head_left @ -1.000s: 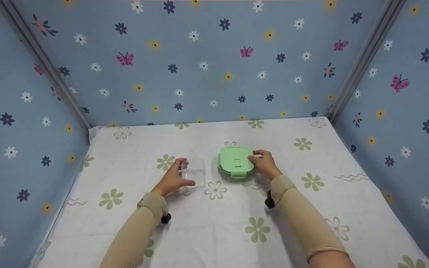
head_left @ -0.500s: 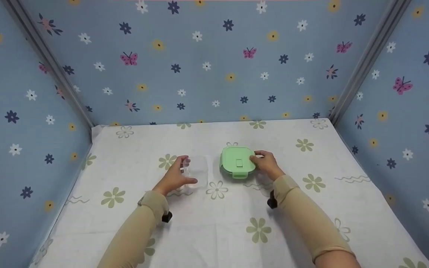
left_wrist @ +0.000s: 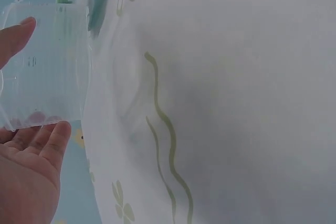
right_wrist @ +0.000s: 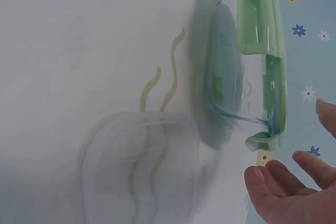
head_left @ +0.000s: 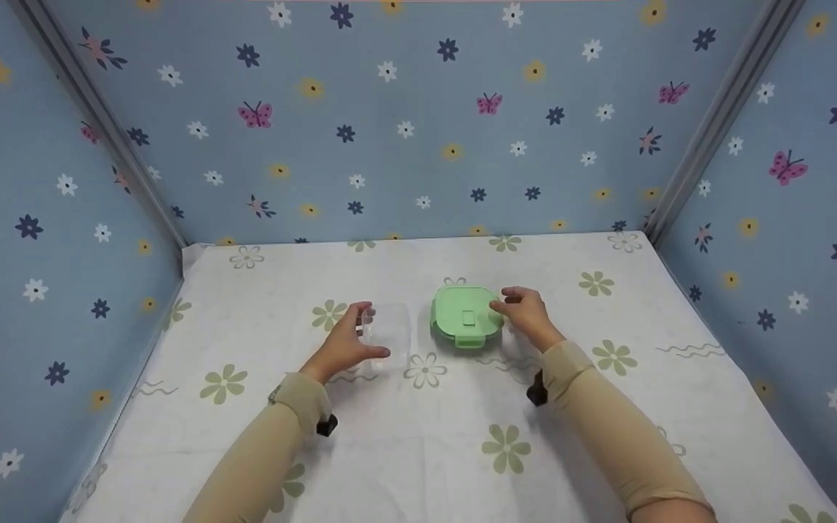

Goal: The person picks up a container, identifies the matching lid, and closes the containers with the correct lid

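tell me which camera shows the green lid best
The head view: nearly the whole top of the green lid shows, only an edge behind the right hand. The right wrist view gives it close but edge-on; the left wrist view, just a cut-off green strip.

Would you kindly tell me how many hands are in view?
2. The left hand grips the clear container; the right hand is beside the right side of the green-lidded box. No others show.
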Tool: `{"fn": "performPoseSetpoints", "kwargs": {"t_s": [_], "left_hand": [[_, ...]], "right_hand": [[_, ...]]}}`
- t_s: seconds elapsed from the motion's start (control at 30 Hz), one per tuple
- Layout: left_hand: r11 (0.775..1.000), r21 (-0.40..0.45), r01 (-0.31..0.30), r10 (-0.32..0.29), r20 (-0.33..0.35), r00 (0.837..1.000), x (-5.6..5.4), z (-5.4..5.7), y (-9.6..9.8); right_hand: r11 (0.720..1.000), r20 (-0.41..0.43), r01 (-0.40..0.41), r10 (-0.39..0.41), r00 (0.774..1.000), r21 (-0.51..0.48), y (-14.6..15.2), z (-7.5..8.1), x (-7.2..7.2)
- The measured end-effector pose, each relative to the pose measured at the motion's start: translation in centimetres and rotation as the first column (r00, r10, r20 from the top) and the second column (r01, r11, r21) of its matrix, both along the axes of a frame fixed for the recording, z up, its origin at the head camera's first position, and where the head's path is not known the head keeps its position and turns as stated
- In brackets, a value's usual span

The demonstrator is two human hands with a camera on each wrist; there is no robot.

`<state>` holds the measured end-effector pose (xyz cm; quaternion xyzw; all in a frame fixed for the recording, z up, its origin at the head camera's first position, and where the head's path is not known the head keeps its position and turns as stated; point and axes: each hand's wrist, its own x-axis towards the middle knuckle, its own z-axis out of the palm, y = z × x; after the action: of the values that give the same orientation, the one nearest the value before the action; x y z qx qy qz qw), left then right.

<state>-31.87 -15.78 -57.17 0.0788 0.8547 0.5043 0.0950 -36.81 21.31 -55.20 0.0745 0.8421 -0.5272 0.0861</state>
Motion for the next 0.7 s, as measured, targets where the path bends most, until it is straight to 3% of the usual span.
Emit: {"fn": "performPoseSetpoints", "kwargs": {"t_s": [0.3, 0.7], "left_hand": [[1.000, 0.002, 0.019, -0.019, -0.022, 1.000, 1.1, 0.7, 0.8], [0.999, 0.003, 0.043, -0.042, -0.041, 0.998, 2.2, 1.5, 2.1]], "right_hand": [[0.995, -0.059, -0.015, 0.009, 0.998, -0.094, 0.0, 1.1, 1.2], [0.986, -0.043, -0.057, 0.051, 0.998, -0.158, -1.0, 2.1, 3.1]]}}
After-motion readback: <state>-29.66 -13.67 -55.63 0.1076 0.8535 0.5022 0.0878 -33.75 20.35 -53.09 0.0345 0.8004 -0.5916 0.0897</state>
